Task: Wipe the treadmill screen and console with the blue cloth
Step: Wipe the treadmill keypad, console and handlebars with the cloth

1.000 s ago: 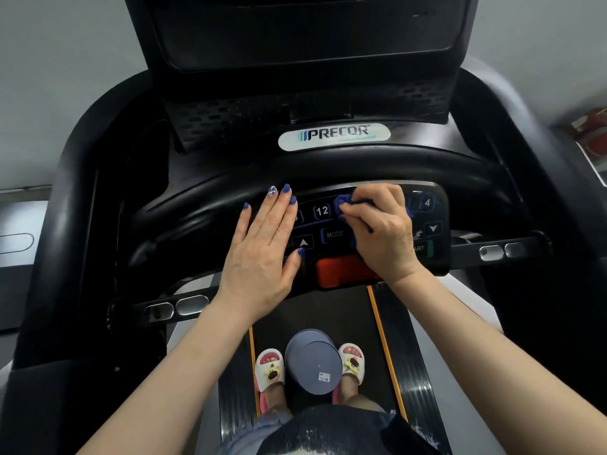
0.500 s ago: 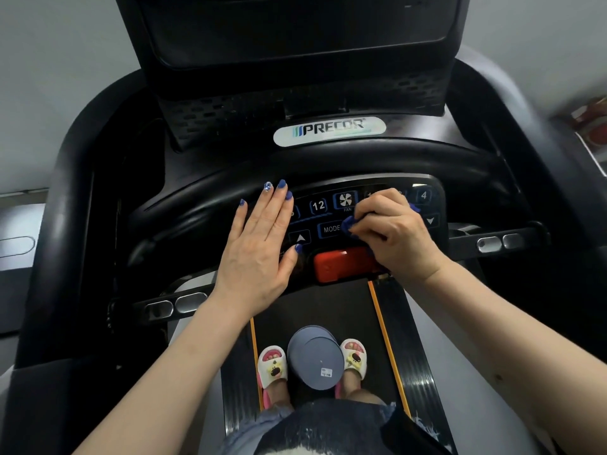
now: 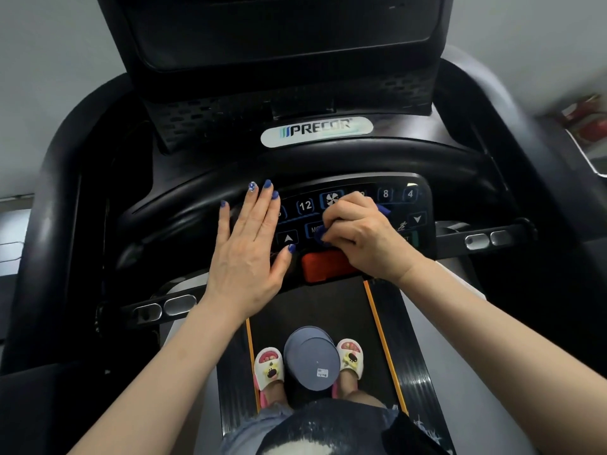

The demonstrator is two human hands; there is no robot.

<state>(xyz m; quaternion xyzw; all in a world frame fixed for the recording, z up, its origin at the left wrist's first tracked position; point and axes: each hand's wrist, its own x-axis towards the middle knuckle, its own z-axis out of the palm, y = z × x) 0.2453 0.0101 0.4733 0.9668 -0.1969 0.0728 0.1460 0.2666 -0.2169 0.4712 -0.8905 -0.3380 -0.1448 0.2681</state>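
Cloth (image 3: pixel 320 234) bunched in the closed right hand (image 3: pixel 361 238) is shifting down-left across the keypad (image 3: pixel 397 205), we are noting, apparently nearing the red button (image 3: pixel 323 264), while the open left hand (image 3: pixel 249 247) is bracing flat.

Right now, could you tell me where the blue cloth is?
The blue cloth is bunched in the right hand, pressed on the button panel just above the red stop button, right of the flat left hand.
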